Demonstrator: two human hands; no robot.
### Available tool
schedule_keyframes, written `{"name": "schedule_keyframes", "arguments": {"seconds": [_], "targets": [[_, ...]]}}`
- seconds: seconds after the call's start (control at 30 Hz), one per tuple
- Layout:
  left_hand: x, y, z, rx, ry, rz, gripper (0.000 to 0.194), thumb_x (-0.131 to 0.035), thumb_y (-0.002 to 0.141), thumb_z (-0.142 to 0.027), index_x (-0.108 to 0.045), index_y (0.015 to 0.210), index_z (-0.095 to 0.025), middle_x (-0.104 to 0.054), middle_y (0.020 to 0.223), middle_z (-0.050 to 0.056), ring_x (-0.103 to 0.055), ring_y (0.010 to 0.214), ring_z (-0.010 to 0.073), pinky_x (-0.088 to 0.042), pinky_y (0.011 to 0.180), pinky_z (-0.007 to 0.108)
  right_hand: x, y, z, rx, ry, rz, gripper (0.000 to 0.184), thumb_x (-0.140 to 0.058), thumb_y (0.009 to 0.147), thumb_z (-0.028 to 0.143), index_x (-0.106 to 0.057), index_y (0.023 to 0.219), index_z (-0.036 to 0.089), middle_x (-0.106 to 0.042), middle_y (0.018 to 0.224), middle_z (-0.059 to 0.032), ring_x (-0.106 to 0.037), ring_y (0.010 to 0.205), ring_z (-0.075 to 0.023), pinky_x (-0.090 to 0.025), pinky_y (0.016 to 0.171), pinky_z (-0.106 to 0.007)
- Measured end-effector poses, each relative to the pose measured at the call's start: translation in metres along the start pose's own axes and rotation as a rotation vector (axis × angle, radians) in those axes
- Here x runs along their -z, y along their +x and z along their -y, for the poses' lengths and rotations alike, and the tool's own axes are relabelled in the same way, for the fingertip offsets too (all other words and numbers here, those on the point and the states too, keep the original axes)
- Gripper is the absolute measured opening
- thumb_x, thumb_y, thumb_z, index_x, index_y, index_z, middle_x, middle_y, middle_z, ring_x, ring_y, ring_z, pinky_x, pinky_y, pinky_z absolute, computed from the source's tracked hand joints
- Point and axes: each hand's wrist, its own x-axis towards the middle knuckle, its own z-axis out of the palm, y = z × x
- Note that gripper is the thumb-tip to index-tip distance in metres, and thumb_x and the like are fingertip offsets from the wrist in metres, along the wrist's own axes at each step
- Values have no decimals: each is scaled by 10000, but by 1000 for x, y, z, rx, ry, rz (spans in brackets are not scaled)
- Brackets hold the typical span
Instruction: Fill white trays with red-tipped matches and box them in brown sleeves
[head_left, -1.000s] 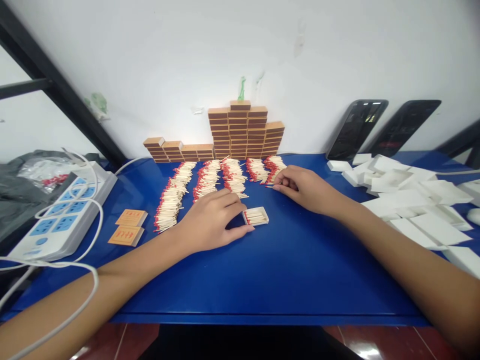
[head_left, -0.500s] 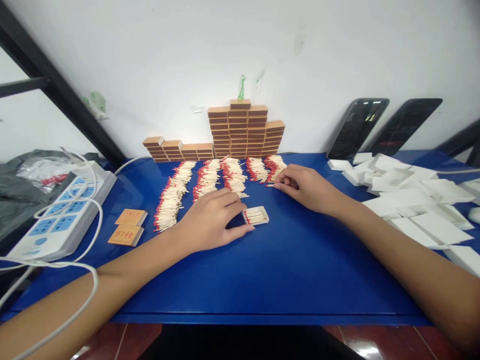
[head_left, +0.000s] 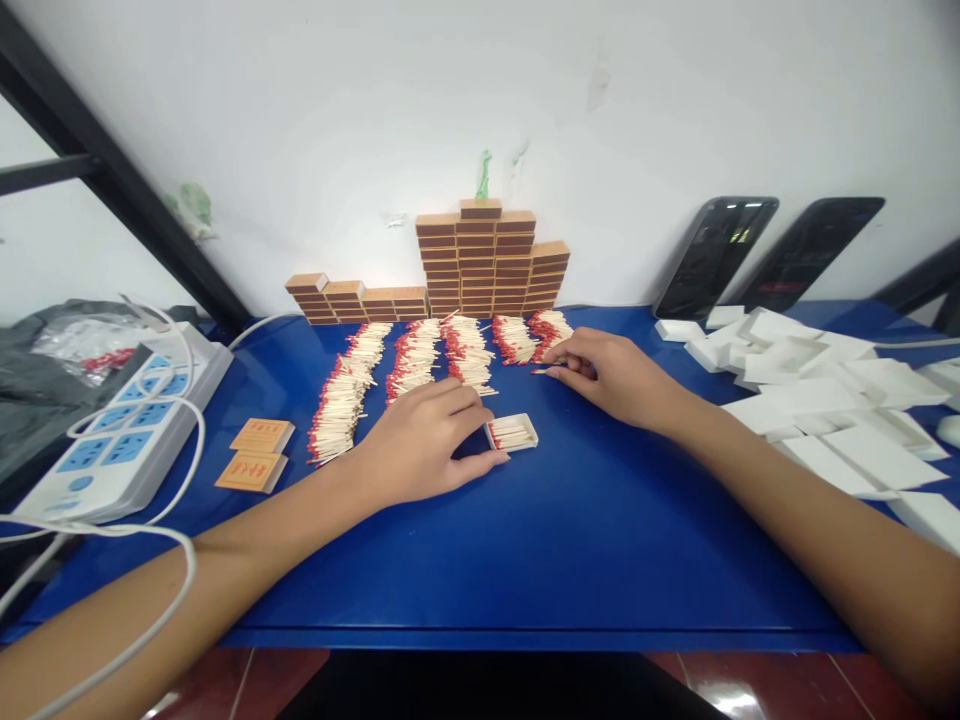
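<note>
A small white matchbox tray (head_left: 532,437) lies on the table with red-headed matches (head_left: 510,434) inside. My left hand (head_left: 427,440) grips its left end between thumb and fingers. To the right and farther back, my right hand (head_left: 600,370) is closed in a pinch, with a match (head_left: 541,372) showing at the fingertips. Those fingers are at the near end of the rightmost match pile (head_left: 551,330). More long match piles stand beside it, among them one in the middle (head_left: 469,352), one partly behind my left hand (head_left: 416,355) and one at far left (head_left: 345,395).
Stacked matchboxes (head_left: 476,265) line the wall. Two orange matchboxes (head_left: 251,470) lie at left near a power strip (head_left: 135,430) with a looping white cable (head_left: 196,440). A heap of white trays (head_left: 825,380) fills the right, before two leaning phones (head_left: 716,255).
My right hand has shifted very slightly at the rightmost pile, and a match at its fingertips shows more clearly apart from it. My left hand and the tray stay in place.
</note>
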Motion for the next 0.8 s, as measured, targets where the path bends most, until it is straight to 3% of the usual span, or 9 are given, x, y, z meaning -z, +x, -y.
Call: {"name": "schedule_keyframes", "arguments": {"seconds": [0.47,0.8], "targets": [[0,0,0,9,-7,14,334,-678,1025,-484,-762,1048,-161,-757,968,76,-714,901,228,-590,831,379,1,0,-1,5,-31,-7,300,-617,994,437,-804,1082,219,-660,873,-71,-593,718,-222,-474,710,-378],[0,0,0,18,-3,22,331,-678,1024,-490,-757,1038,-170,-767,993,77,-720,913,226,-594,862,381,1,1,0,9,-4,34,261,-590,1012,418,-699,885,219,-632,840,-61,-565,733,-213,-443,683,-352]]}}
